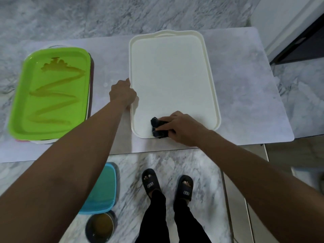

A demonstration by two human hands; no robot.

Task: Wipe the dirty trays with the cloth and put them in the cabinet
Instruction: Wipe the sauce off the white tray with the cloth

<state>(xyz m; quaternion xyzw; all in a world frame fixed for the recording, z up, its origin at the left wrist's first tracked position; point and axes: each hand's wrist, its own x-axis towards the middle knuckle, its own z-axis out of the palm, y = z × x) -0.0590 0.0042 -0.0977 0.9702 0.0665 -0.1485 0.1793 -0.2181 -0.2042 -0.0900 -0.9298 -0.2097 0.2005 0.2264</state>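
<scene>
Pressing a bunched dark cloth (158, 127) onto the near edge of the white tray (173, 72), the right hand (182, 129) grips it with curled fingers. Left hand (122, 92) curls over the tray's left rim, steadying it at the bench (245, 95) centre. A smeared green tray (50, 95) tops a stack at the bench's left end.

Marbled table (245, 95), matching floor (201, 163).
The table carries a white tray (175, 76) at right and a green tray (19, 111) at left, apparently topping a stack; on the floor lie a teal tray (103, 190) and a dark bowl (100, 227).
</scene>
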